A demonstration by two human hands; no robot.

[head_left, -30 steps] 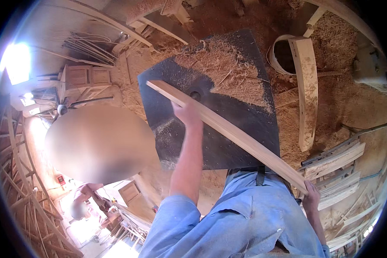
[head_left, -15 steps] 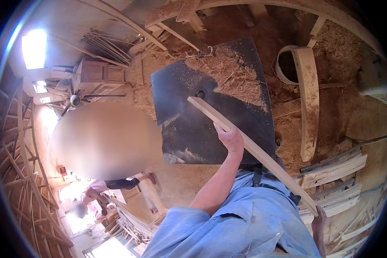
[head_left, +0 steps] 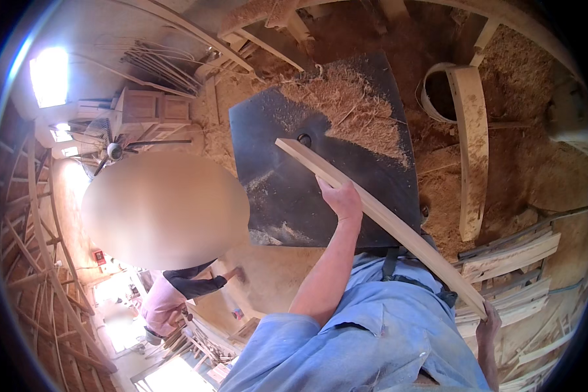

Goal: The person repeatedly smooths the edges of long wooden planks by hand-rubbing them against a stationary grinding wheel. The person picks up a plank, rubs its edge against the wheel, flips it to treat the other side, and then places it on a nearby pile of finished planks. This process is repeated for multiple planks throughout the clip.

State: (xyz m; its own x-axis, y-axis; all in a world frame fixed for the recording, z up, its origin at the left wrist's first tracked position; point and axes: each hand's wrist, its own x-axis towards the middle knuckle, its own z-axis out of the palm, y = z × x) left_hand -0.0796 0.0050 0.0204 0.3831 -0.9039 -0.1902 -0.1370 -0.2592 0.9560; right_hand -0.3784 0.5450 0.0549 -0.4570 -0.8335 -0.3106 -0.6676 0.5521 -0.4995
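A long, pale wooden board runs slantwise across my front, from the middle of a dark flat tabletop down to my right side. My left hand grips it partway along, over the tabletop, fingers wrapped round its edge. At the board's lower right end, my right hand has hold of it, with part of its fingers hidden. The board's far tip lies just beside a small round dark fitting that rises from the tabletop. Wood shavings cover the tabletop's far right part.
A thick curved timber leans by a pale bucket to the right. Stacked planks sit at the lower right. A fan and wooden cabinet stand at left. Another person is bent over at lower left.
The board and my left hand have shifted slightly left and away from me, bringing the tip past the round fitting. The other person's arm and body have moved.
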